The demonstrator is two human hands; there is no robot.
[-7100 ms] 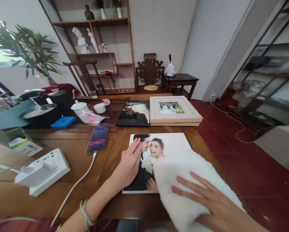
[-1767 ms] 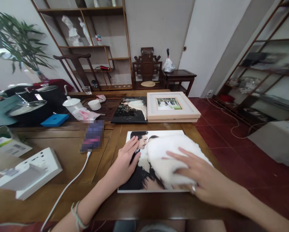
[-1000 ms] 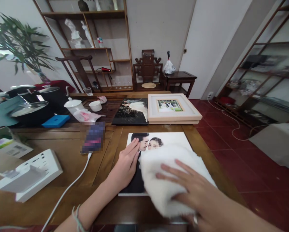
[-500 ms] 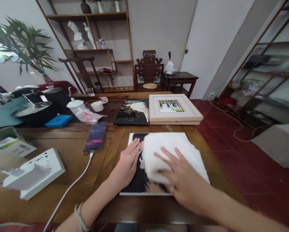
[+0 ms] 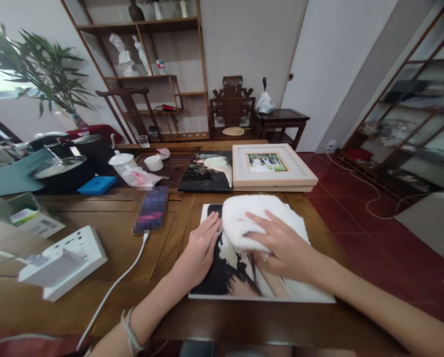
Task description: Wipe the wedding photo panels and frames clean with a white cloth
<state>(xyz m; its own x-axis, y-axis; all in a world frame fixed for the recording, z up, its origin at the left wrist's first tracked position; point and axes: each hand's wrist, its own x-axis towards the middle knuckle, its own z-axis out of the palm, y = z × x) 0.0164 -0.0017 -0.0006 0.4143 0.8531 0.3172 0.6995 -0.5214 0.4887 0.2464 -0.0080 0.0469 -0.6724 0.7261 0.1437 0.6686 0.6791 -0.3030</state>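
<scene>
A large photo print [image 5: 240, 282] with white edges lies flat on the wooden table, showing dark and pale areas. My left hand [image 5: 203, 243] rests on its left part, fingers stretched out and close together, holding nothing. Over the upper right of the print lies a fluffy white towel [image 5: 261, 210], folded thick. My right hand [image 5: 281, 243] grips the towel's near side, with fingers laid over it and a ring showing on one finger. The towel hides the print's upper right area.
Behind the print lie a dark photo panel [image 5: 207, 171] and stacked light-wood picture frames [image 5: 276, 181]. On the left are a charging phone [image 5: 150, 210], its white cable [image 5: 120, 280], a power strip [image 5: 73, 258], a blue box [image 5: 96, 185] and black pots [image 5: 60, 173].
My right hand has moved the towel up and away from me, uncovering the lower part of the print. My left hand stays on the print; the view has shifted slightly.
</scene>
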